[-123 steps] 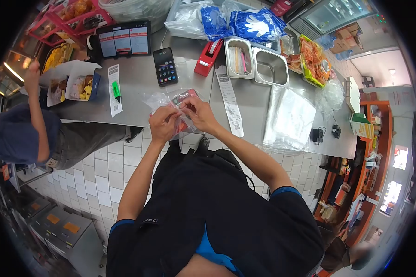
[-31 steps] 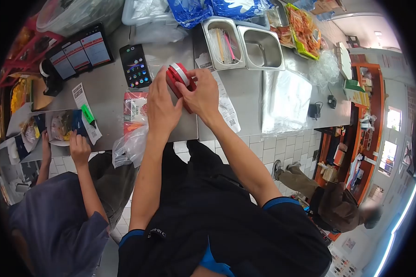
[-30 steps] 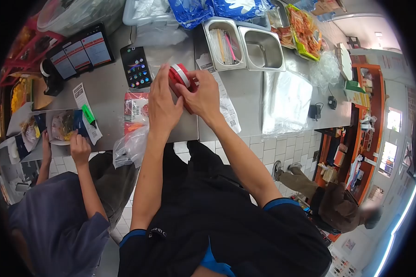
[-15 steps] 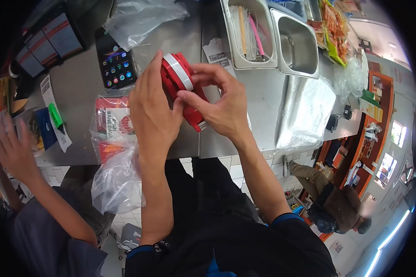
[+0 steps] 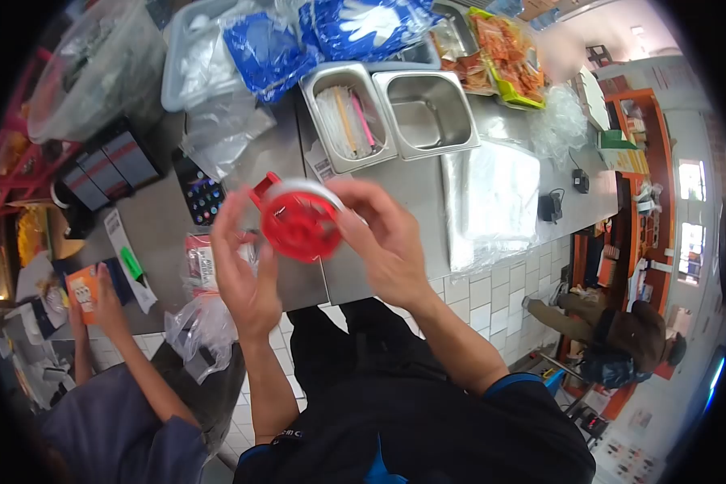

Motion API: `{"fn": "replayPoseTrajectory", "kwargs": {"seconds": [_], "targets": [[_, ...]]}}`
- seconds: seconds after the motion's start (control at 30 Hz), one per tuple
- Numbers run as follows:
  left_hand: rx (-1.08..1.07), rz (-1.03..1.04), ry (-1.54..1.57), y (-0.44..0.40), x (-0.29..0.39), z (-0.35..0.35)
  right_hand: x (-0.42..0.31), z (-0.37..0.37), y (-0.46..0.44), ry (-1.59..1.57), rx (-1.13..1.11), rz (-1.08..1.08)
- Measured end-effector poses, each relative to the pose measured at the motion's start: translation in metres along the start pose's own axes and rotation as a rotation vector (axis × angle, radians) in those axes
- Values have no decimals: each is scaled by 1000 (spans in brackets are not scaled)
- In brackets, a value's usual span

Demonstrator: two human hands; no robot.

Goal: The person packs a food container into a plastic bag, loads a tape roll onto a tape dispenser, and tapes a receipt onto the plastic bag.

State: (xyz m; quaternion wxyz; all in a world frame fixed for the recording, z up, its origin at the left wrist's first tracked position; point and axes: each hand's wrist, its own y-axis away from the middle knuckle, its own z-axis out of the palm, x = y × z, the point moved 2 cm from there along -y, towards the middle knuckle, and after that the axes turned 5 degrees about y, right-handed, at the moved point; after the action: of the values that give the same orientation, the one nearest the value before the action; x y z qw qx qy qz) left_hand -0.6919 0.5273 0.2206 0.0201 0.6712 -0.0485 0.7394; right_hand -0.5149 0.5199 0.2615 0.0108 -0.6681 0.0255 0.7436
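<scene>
Above the steel counter I hold a red tape dispenser [image 5: 298, 230] with a white band of tape round its upper rim; it is slightly blurred. My right hand [image 5: 385, 242] grips its right side between thumb and fingers. Left of the dispenser, my left hand [image 5: 250, 278] has its fingers and thumb apart, near the dispenser but not closed round it. Whether the left fingertips touch it I cannot tell. Below and behind my left hand lies a red and white printed packet [image 5: 200, 260] in a clear plastic bag [image 5: 202, 331] that hangs over the counter edge.
Two steel containers [image 5: 426, 117] stand at the back, one holding straws and a pink stick. Clear plastic bags [image 5: 492, 194] lie to the right. A phone [image 5: 199, 189], a tablet [image 5: 113, 173] and a green marker [image 5: 131, 264] are on the left, where another person's hands [image 5: 109, 310] hold an orange packet.
The dispenser has turned to show its round red side. My left hand has loosened from it and dropped slightly. The other person's hands now hold an orange packet. The view has shifted.
</scene>
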Motion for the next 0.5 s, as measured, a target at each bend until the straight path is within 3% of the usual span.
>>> {"fn": "replayPoseTrajectory", "kwargs": {"seconds": [0.03, 0.1, 0.2, 0.27, 0.3, 0.4, 0.5], "targets": [[-83, -85, 573, 8, 16, 7, -7, -12, 21, -50, -41, 63], [-328, -229, 450, 23, 30, 37, -14, -33, 60, 169, 33, 83], [-397, -283, 228, 35, 36, 80, -36, -46, 101, 223, 267, 133], [-546, -114, 278, 38, 56, 110, -67, -56, 129, 471, 491, -77], [-583, -23, 308, 41, 68, 124, -81, -60, 145, 498, 597, -64], [-795, -14, 545, 58, 93, 159, -123, -61, 186, 622, 861, -104], [-1012, -77, 678, 72, 108, 181, -139, -55, 222, 636, 962, -174]]}}
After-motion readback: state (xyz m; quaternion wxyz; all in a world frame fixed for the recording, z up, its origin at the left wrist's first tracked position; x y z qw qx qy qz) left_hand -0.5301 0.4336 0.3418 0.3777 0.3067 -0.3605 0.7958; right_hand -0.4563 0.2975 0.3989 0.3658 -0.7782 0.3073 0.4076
